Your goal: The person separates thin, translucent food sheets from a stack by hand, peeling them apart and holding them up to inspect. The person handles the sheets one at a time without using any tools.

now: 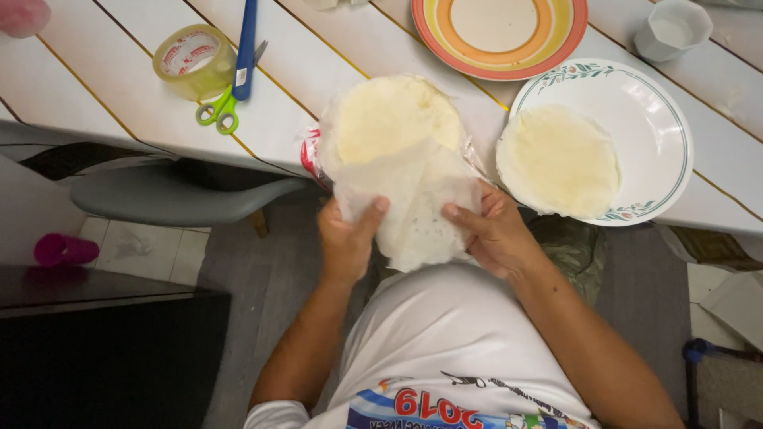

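One flatbread (559, 160) lies plated near the worktop (119, 87) edge; both hands, left hand (347, 238) and right hand (494, 232), fingers pinching, peel a paper sheet (413, 208) from the remaining stack (389, 119)

tortilla (559, 159) on plate (664, 119), scissors (234, 71) beside tape (193, 59)

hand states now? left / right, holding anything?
Left hand: closed on the thin white sheet, thumb on top.
Right hand: closed on the same sheet's other edge, beside the flatbread stack.
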